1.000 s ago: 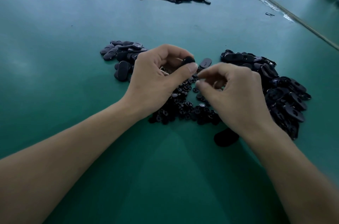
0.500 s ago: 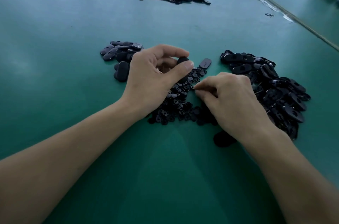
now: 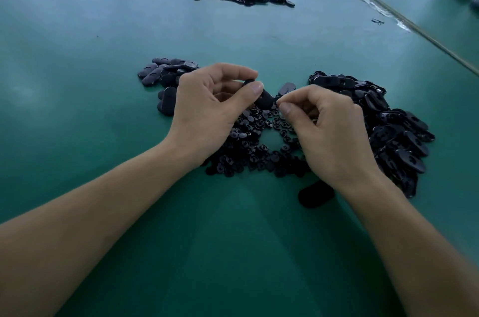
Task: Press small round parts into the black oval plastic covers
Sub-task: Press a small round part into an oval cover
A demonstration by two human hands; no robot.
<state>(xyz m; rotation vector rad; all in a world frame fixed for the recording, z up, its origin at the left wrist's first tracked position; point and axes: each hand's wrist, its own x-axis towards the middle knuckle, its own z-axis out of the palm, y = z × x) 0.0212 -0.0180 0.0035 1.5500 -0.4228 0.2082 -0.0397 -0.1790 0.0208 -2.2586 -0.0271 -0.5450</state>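
The left hand [image 3: 207,111] grips one cover [image 3: 263,98] by its edges between thumb and fingers. The right hand [image 3: 331,132], just beside the cover's free end, pinches thumb to forefinger, it seems on a round part [image 3: 277,103] too small to see surely. Both look light, stiff and smooth, so I judge a firm edge grip is wise. Under the hands lies the heap of parts [image 3: 259,153] on the surface [image 3: 77,83].
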